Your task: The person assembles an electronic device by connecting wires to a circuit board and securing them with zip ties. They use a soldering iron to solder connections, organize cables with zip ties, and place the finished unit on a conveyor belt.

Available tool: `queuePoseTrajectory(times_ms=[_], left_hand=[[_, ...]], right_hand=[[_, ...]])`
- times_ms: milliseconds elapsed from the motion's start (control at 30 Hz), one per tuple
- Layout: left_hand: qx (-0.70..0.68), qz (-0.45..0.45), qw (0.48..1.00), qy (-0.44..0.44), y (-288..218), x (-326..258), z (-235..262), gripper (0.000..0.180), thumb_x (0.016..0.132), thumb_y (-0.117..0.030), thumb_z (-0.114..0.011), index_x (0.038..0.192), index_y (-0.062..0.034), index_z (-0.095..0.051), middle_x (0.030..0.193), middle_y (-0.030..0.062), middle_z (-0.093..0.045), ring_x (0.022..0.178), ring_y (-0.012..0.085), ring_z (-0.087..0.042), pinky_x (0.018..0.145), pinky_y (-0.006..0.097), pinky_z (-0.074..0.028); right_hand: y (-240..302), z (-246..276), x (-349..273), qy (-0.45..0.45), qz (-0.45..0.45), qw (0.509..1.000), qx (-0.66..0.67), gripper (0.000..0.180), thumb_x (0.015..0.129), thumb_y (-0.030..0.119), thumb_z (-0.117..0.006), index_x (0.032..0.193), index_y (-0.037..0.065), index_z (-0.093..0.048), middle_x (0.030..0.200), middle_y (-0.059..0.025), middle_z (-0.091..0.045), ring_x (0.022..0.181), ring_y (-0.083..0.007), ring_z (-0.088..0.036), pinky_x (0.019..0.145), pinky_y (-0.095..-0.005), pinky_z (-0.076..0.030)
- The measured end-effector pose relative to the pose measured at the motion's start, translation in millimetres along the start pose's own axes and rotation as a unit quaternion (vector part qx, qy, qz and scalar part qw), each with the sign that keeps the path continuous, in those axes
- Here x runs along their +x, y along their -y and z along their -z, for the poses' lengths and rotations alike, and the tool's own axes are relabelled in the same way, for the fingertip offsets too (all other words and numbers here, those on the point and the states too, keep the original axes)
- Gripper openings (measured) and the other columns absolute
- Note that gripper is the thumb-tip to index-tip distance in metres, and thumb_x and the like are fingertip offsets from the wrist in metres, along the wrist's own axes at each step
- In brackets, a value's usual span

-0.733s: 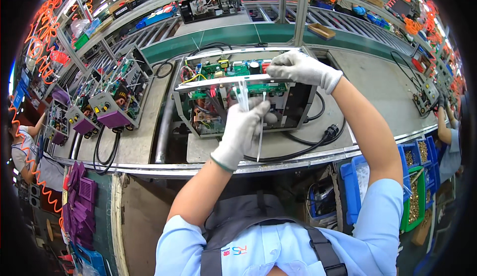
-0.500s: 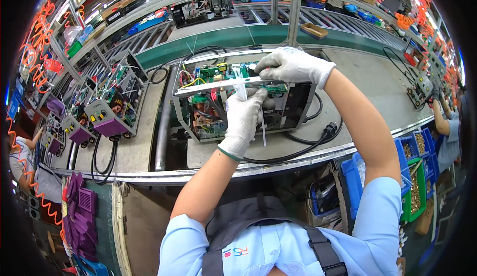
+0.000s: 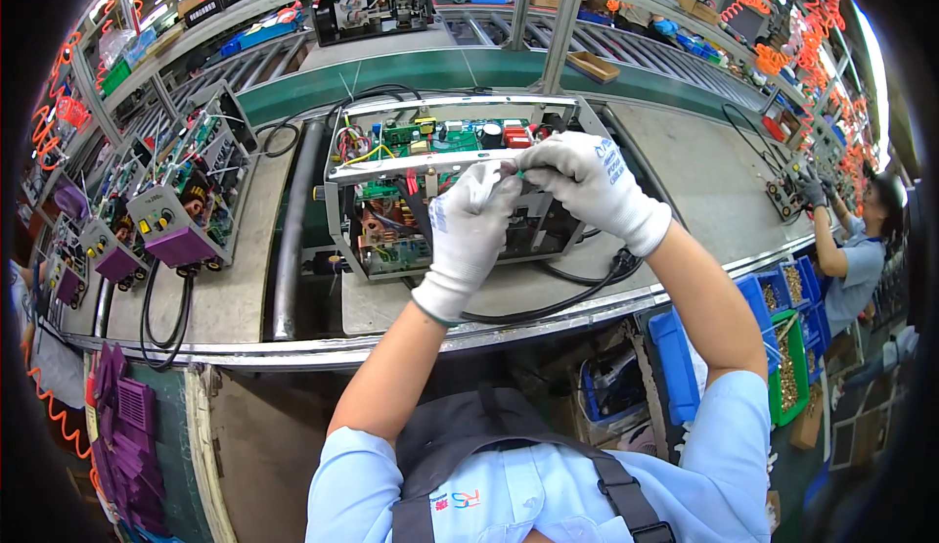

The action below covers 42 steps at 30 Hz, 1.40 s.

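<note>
In front of me an open metal machine chassis (image 3: 337, 225) lies on the bench, with green circuit boards (image 3: 396, 135), copper coils and coloured wires inside. My left hand (image 3: 468, 235), in a white knit glove, is closed over the near side of the frame. My right hand (image 3: 592, 183), gloved the same way, pinches close against the left fingertips. Something small and green shows where the fingertips meet, but its kind is hidden. Both hands are just above the chassis's near top rail (image 3: 391, 165). Red wires (image 3: 410, 183) hang beside my left hand.
Several similar units with purple fronts (image 3: 178, 247) stand to the left. A black power cable (image 3: 548, 300) curls along the bench's front. Blue bins (image 3: 675, 362) and a green bin (image 3: 788, 372) with small brass-coloured parts stand at right, near another person (image 3: 856, 249). Rollers run behind.
The white cable ties at my left hand no longer show. My right hand has dropped from the top rail to meet the left fingertips. The whole view has shifted slightly.
</note>
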State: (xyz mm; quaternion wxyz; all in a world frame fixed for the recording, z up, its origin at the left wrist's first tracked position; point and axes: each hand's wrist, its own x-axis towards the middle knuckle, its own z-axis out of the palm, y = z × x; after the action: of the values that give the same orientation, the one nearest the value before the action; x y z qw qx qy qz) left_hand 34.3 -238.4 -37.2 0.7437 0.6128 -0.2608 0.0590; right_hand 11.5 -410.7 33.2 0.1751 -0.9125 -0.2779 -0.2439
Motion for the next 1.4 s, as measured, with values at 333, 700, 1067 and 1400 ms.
queuePoseTrajectory(times_ms=[333, 700, 1067, 1400], left_hand=[[0.031, 0.058, 0.997, 0.050, -4, 11, 7, 0.012, 0.090, -0.014, -0.067, 0.086, -0.0036, -0.072, 0.070, -0.0040, -0.061, 0.058, 0.0014, -0.049, 0.052, 0.020, -0.039], [0.044, 0.022, 0.998, 0.044, 3, 13, -3, 0.015, 0.091, -0.018, -0.066, 0.090, -0.0035, -0.065, 0.068, -0.0009, -0.058, 0.060, 0.0057, -0.051, 0.056, 0.023, -0.044], [0.140, 0.032, 0.990, -0.013, -27, 17, 2, 0.025, 0.086, -0.012, -0.062, 0.106, -0.0015, -0.052, 0.076, 0.0115, -0.062, 0.066, 0.0220, -0.060, 0.064, 0.033, -0.050], [-0.033, 0.239, 0.957, 0.158, -75, -51, 80, 0.029, 0.101, -0.030, -0.050, 0.108, -0.0048, -0.064, 0.073, 0.0010, -0.061, 0.051, 0.0014, -0.046, 0.045, 0.016, -0.032]], right_hand=[[-7, 26, 20, 0.056, -0.292, 0.881, 0.369, 0.014, 0.085, 0.008, -0.070, 0.098, 0.004, -0.072, 0.086, -0.0004, -0.070, 0.077, -0.0051, -0.060, 0.069, -0.0216, -0.047], [-10, 25, 21, 0.106, -0.220, 0.897, 0.369, 0.011, 0.082, 0.005, -0.071, 0.093, 0.001, -0.070, 0.087, -0.0009, -0.068, 0.079, -0.0084, -0.059, 0.075, -0.0247, -0.048], [35, -11, -33, -0.037, -0.051, 0.974, 0.216, 0.008, 0.082, 0.000, -0.068, 0.089, 0.002, -0.065, 0.088, -0.0070, -0.065, 0.090, -0.0219, -0.064, 0.081, -0.0317, -0.051], [67, -41, -17, -0.074, -0.332, 0.837, 0.429, 0.013, 0.095, 0.013, -0.061, 0.104, 0.003, -0.059, 0.084, -0.0004, -0.063, 0.062, -0.0034, -0.053, 0.053, -0.0192, -0.043]])
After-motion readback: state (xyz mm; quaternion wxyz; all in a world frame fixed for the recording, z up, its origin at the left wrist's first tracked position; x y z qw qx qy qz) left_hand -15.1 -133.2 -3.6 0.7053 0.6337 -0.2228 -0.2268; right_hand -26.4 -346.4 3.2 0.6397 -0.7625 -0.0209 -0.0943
